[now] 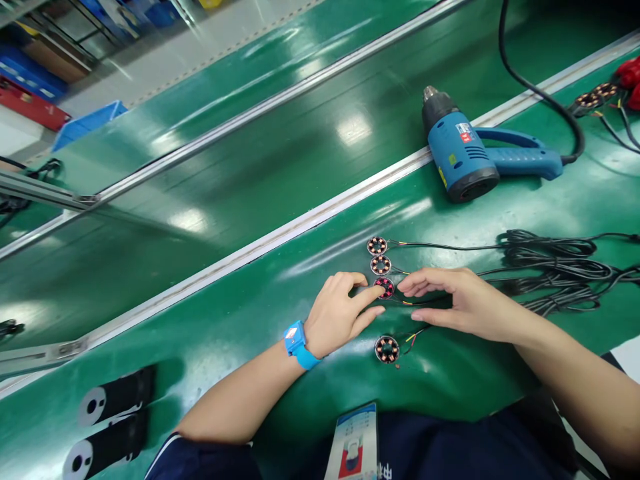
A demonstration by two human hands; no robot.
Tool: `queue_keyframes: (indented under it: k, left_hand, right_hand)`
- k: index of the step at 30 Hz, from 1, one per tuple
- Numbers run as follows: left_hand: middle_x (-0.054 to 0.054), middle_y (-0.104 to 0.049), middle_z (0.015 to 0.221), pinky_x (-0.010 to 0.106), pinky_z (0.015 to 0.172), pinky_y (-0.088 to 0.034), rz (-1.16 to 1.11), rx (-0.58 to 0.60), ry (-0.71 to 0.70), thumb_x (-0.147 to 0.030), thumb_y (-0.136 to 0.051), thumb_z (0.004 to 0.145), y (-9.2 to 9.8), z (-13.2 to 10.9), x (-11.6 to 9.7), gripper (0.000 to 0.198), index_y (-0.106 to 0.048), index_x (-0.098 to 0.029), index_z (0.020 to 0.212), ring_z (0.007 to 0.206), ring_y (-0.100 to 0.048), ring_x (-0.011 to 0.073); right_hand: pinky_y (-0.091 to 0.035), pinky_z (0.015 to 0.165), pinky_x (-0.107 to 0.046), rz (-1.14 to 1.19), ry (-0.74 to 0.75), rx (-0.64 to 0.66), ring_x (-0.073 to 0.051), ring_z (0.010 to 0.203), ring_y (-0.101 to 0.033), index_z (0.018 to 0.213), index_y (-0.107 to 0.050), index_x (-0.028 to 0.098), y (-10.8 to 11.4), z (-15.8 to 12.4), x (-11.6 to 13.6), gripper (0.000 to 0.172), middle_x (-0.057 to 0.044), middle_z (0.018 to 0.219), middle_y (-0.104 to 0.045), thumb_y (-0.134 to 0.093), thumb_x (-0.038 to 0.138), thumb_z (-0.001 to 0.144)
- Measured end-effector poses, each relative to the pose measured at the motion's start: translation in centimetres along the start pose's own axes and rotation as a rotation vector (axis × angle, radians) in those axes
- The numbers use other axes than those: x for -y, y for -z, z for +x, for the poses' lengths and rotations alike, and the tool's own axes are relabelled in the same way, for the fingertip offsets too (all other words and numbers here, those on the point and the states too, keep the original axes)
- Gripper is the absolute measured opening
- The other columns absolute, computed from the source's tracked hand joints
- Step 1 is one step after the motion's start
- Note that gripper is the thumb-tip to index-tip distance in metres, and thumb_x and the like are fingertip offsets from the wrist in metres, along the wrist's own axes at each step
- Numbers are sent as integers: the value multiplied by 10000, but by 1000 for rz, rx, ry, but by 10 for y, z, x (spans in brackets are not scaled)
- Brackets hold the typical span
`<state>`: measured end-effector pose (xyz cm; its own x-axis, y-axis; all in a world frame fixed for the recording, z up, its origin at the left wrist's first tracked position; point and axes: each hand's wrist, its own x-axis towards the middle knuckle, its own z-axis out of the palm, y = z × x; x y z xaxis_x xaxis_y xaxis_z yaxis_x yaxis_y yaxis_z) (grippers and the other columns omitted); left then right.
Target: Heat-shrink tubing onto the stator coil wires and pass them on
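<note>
Three round coil rings, the top one [377,246], the second [381,265] and the third [385,288], form a column on the green table. A fourth coil ring [387,349] lies apart below them. My left hand [343,310], with a blue wrist strap [296,339], has its fingers apart, the index fingertip on the third ring. My right hand [445,299] is just right of that ring, above its thin wires, thumb and fingers apart with nothing visible between them. Black cables [550,260] run from the rings to coiled bundles at the right.
A blue heat gun [463,157] lies behind the hands across a white rail [320,220]. Two black cylinders [117,397] lie at the lower left. More coil rings [595,97] sit by red objects at the upper right.
</note>
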<state>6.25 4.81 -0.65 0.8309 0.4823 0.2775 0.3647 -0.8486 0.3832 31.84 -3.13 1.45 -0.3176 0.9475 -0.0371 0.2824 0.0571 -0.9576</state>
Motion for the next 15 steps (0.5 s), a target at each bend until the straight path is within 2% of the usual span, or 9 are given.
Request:
queue_keyframes:
  k: [5, 9, 13, 15]
  left_hand:
    - [91, -616, 1125, 375, 832, -447, -52, -1, -5, -356, -622, 954, -2, 2, -4, 175, -612, -181, 969, 1017, -586, 230]
    - [54, -676, 1036, 344, 853, -444, -202, -84, -34, -273, -674, 923, -2, 3, -7, 174, -537, -180, 977, 967, -633, 180]
    - [48, -693, 995, 325, 820, -446, -216, -201, -78, -213, -703, 895, -4, 2, -9, 233, -510, -186, 1023, 944, -661, 170]
    - [47, -695, 988, 323, 816, -449, -226, -223, -90, -209, -715, 885, -5, 2, -10, 271, -495, -188, 1042, 944, -670, 171]
  right_hand:
    - [-517, 924, -260, -90, 60, 22, -147, 1004, -609, 1295, -576, 271, -16, 2, -7, 376, 22, 1163, -621, -694, 326, 943]
    - [-493, 687, -206, -105, -3, -2, -103, 777, -566, 1298, -580, 267, -24, 4, -6, 380, 29, 1085, -618, -665, 301, 929]
    - [-405, 584, -218, -112, -53, -9, -97, 643, -499, 1104, -666, 227, -23, 7, 3, 179, 25, 883, -608, -605, 332, 974]
    - [-364, 560, -225, -77, -65, 6, -97, 610, -479, 1002, -677, 210, -21, 8, 8, 175, 27, 792, -583, -548, 329, 1000]
